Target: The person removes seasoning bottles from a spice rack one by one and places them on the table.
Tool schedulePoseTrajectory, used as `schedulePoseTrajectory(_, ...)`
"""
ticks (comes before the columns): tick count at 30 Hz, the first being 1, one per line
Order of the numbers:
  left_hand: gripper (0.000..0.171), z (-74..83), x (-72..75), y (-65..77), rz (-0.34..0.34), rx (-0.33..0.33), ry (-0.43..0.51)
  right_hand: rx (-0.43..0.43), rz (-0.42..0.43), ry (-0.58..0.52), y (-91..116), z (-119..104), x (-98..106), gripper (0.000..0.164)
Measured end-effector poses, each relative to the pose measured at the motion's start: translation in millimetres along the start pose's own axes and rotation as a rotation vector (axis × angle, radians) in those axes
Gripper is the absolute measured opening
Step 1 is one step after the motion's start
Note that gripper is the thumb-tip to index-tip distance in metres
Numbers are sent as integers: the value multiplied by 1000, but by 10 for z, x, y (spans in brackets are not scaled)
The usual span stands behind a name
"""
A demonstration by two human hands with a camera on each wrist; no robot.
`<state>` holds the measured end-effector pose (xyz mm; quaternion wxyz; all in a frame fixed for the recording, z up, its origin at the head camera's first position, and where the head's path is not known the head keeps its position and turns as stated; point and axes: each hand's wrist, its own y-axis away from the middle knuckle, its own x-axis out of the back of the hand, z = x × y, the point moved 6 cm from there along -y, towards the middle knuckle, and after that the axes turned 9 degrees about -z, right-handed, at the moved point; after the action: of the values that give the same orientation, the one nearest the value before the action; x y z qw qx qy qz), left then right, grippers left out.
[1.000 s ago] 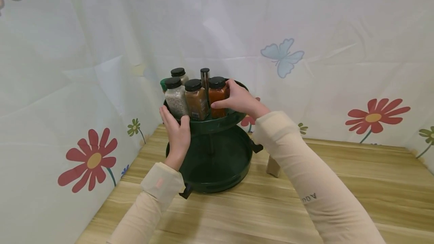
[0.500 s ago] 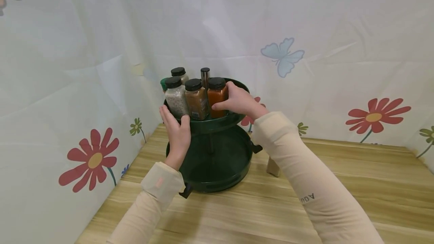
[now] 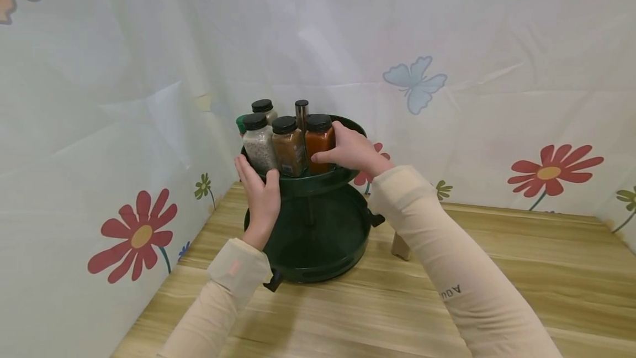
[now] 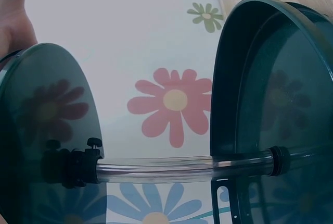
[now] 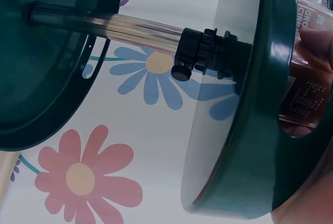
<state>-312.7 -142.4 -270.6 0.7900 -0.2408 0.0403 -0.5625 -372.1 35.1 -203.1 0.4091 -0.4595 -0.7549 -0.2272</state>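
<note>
My right hand [image 3: 355, 151] pinches a black-lidded jar of red-orange spice [image 3: 318, 147] between thumb and fingers, on the upper tray of a dark green two-tier stand [image 3: 318, 185]. The right wrist view shows this jar [image 5: 307, 96] behind the tray's cut-out rim. My left hand [image 3: 261, 199] rests against the tray's left front, its fingers straight along the side and the thumb near the rim. Close by it stands a jar of whitish grains [image 3: 260, 148]. A brown spice jar [image 3: 290, 152] is between the two. Jar bottoms are partly hidden by the rim.
Behind the front jars are another black-lidded jar [image 3: 263, 106], a green cap [image 3: 240, 124] and a slim dark-capped bottle [image 3: 301, 112]. The lower tray [image 3: 310, 275] has black side handles [image 3: 375, 218]. A small brown object [image 3: 400, 246] on the table is partly behind the right sleeve.
The red-orange jar and my right hand have settled very slightly lower, and the jar appears turned a little. My left hand keeps its place on the tray.
</note>
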Motion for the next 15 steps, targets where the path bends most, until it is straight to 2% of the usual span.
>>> schedulePoseTrajectory(15, 73, 24, -21, 17, -1, 1, -7, -14, 43, -60, 13, 40, 29, 59)
